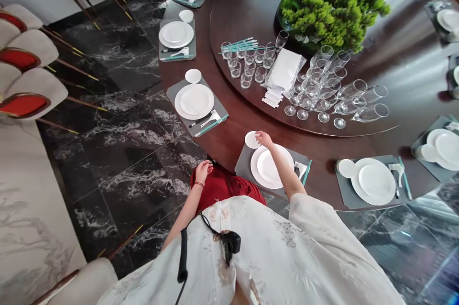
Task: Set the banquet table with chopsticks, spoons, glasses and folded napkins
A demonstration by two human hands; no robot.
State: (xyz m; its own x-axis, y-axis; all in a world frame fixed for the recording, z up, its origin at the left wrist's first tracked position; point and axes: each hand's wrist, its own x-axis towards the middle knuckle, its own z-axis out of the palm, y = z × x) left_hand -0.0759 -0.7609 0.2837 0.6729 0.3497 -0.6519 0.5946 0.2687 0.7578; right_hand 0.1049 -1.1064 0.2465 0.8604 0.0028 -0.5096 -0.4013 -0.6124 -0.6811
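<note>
My right hand [264, 138] reaches over the place setting in front of me, its fingers closed on the right rim of a small white bowl [251, 140]. The bowl rests at the upper left of a grey placemat [244, 164]. Below that hand lie stacked white plates [268, 167], partly covered by my forearm. A white spoon [300, 169] and teal-wrapped chopsticks [307, 172] are on the mat's right side. My left hand [204, 171] hangs beside the table edge over my red skirt, fingers loosely curled and slightly apart, with nothing visible in them.
On the dark turntable [247, 4] stand short glasses [250, 59], stemmed glasses [322, 80], a wrapped white stack [285, 70], teal chopstick packs [240, 45] and a green plant [330, 8]. Similar settings ring the table [229, 140]. Chairs [32, 75] stand at left.
</note>
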